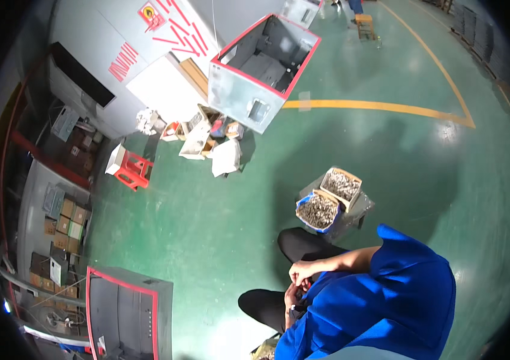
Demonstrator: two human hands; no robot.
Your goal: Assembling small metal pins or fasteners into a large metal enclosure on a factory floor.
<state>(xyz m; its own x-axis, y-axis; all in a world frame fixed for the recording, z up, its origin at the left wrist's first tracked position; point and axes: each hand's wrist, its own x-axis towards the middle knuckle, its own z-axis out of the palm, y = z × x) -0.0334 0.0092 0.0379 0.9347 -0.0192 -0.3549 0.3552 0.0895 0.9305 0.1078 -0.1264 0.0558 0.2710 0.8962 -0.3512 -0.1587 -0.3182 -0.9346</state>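
Cardboard boxes of screws: two; hands: two.

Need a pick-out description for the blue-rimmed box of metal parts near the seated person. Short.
Start at the person in the blue top seated on the green floor. Just beyond their knees, two open boxes of small grey metal parts sit side by side. It is the nearer one, with a blue rim; its neighbour is plain brown cardboard.

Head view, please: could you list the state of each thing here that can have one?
Left hand: closed on a small dark part, too small to identify.
Right hand: fingers curled, close above the left hand.
Blue-lined box: open, full of small metal pieces.
Cardboard box: open, full of similar pieces.
Red-edged grey cabinet: open, tilted.
Red stool: upright.
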